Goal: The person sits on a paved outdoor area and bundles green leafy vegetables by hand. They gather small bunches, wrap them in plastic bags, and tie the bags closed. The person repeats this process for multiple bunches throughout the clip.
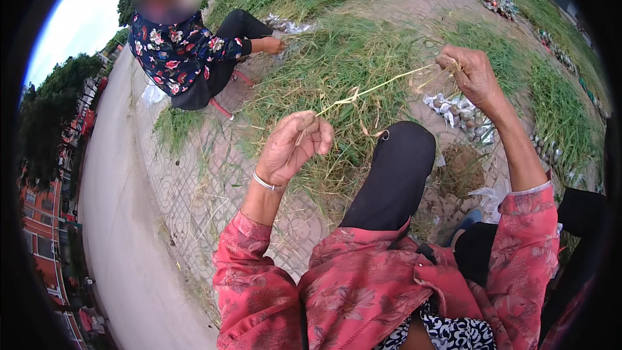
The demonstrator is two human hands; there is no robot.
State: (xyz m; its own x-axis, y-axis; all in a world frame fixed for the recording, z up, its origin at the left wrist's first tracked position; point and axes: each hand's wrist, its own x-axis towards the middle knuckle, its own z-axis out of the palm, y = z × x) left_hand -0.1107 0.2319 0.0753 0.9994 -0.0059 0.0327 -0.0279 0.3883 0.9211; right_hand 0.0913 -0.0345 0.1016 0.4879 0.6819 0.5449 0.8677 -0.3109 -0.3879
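Note:
A pale dry grass stalk [374,88], knotted or kinked near its middle, stretches between my two hands above my bent, black-clad knee. My left hand [297,143], with a silver bangle at its wrist, pinches the lower end between thumb and fingertips. Higher up and to the right, my right hand [467,74] grips the other end in curled fingers, and a short piece of stalk hangs from it. Below the stalk lies a broad heap of cut green grass [340,65] mixed with straw. Under my right forearm are several round bundles in white plastic [461,115].
A person in a floral top [177,53] sits at the upper left on a low red-legged seat [222,109], one hand at the heap's edge. A soil pile [459,169] and plastic bag [493,199] lie right of my knee. Patterned paving [194,180] borders a road [121,204].

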